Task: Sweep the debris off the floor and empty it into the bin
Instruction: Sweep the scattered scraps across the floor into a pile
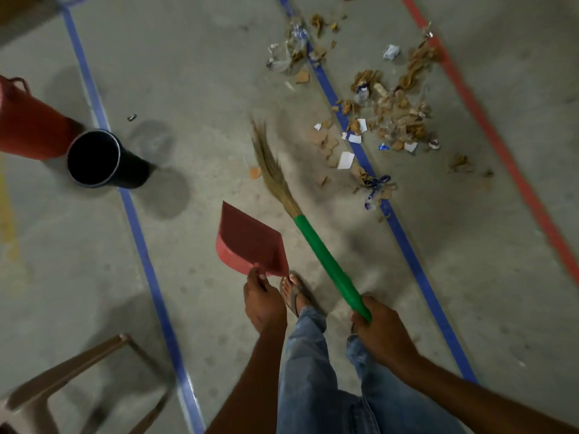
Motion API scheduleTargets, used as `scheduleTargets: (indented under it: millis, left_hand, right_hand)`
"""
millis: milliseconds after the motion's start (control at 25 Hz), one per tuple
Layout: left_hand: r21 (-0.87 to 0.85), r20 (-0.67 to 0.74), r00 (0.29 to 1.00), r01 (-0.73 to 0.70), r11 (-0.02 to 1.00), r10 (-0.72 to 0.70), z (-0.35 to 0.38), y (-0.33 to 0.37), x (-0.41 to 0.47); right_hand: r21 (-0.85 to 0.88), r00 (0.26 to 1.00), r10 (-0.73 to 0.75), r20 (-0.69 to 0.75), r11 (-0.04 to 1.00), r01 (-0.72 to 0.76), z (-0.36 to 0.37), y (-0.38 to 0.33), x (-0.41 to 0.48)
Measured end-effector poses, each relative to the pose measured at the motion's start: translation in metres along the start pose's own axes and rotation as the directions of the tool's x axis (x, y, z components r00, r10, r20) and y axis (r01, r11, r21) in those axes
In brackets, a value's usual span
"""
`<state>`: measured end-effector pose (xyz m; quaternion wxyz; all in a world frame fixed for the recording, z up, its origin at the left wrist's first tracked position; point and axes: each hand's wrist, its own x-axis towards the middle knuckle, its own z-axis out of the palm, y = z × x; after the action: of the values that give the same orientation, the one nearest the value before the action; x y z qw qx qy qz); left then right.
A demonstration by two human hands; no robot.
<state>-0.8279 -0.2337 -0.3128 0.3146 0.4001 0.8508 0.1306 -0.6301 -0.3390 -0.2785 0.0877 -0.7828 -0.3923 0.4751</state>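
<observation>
The debris (385,111), torn brown scraps, paper and plastic, lies scattered on the floor (203,73) across a blue line (404,239), well ahead of both hands and to the right. The broom (326,261) points its bristles just short of the nearest scraps, likely poised for a gathering stroke. The right hand (380,327) wraps the green handle's end; the left hand (263,303) grips the dustpan (249,242) by its handle, raised, ready for scooping. The bin (97,158) stands open well to the left, beside a red bucket (28,126).

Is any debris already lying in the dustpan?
No, the red dustpan in the left hand looks bare; the debris lies on the floor.
</observation>
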Motion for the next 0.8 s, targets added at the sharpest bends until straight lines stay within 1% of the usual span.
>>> scheduleTargets:
  millis: [80, 160, 200, 280, 360, 400, 440, 480, 520, 600, 680, 720, 800]
  left_hand:
    - [0.017, 0.009, 0.999, -0.049, 0.999, 0.049, -0.009, 0.005, 0.016]
    - [0.058, 0.004, 0.999, -0.047, 0.997, 0.047, -0.017, 0.008, 0.043]
    - [0.06, -0.001, 0.999, -0.039, 0.997, 0.039, -0.021, 0.01, 0.054]
    - [0.045, -0.001, 0.999, -0.041, 0.998, 0.041, -0.027, 0.012, 0.077]
    - [0.05, 0.005, 0.998, -0.066, 0.997, 0.065, -0.03, 0.017, 0.099]
    - [0.05, 0.013, 0.996, -0.087, 0.995, 0.087, -0.03, 0.02, 0.107]
    - [0.045, 0.02, 0.995, -0.1, 0.994, 0.099, -0.029, 0.025, 0.113]
    - [0.042, 0.032, 0.994, -0.101, 0.994, 0.1, -0.026, 0.031, 0.117]
    - [0.039, 0.05, 0.993, -0.105, 0.994, 0.103, -0.023, 0.038, 0.119]
    - [0.025, 0.083, 0.991, -0.11, 0.994, 0.108, -0.013, 0.053, 0.113]
    - [0.009, 0.091, 0.989, -0.121, 0.993, 0.12, -0.003, 0.063, 0.103]
    - [0.003, 0.091, 0.988, -0.125, 0.992, 0.124, 0.003, 0.065, 0.097]
    - [0.007, 0.092, 0.989, -0.116, 0.993, 0.115, 0.017, 0.072, 0.079]
  right_hand:
    - [-0.053, 0.996, 0.008, 0.085, 0.999, -0.004, 0.014, -0.032, 0.023]
    - [-0.094, 0.984, 0.089, 0.157, 0.993, -0.075, 0.033, -0.063, 0.074]
    - [-0.107, 0.977, 0.13, 0.167, 0.988, -0.113, 0.043, -0.073, 0.103]
    - [-0.102, 0.965, 0.242, 0.103, 0.967, -0.232, 0.051, -0.09, 0.156]
    - [-0.022, 0.93, 0.366, 0.016, 0.93, -0.366, 0.049, -0.096, 0.186]
    - [0.037, 0.912, 0.41, -0.029, 0.912, -0.409, 0.043, -0.095, 0.189]
    - [0.073, 0.903, 0.421, -0.08, 0.906, -0.416, 0.034, -0.092, 0.185]
    - [0.076, 0.91, 0.394, -0.13, 0.919, -0.387, 0.021, -0.086, 0.178]
    - [0.062, 0.924, 0.345, -0.167, 0.939, -0.339, 0.008, -0.076, 0.167]
    - [0.022, 0.95, 0.249, -0.189, 0.968, -0.25, -0.025, -0.046, 0.137]
    - [-0.029, 0.969, 0.201, -0.147, 0.978, -0.207, -0.053, -0.015, 0.107]
    - [-0.084, 0.974, 0.199, -0.108, 0.974, -0.209, -0.064, 0.002, 0.096]
    - [-0.255, 0.973, 0.23, -0.015, 0.94, -0.226, -0.087, 0.041, 0.095]
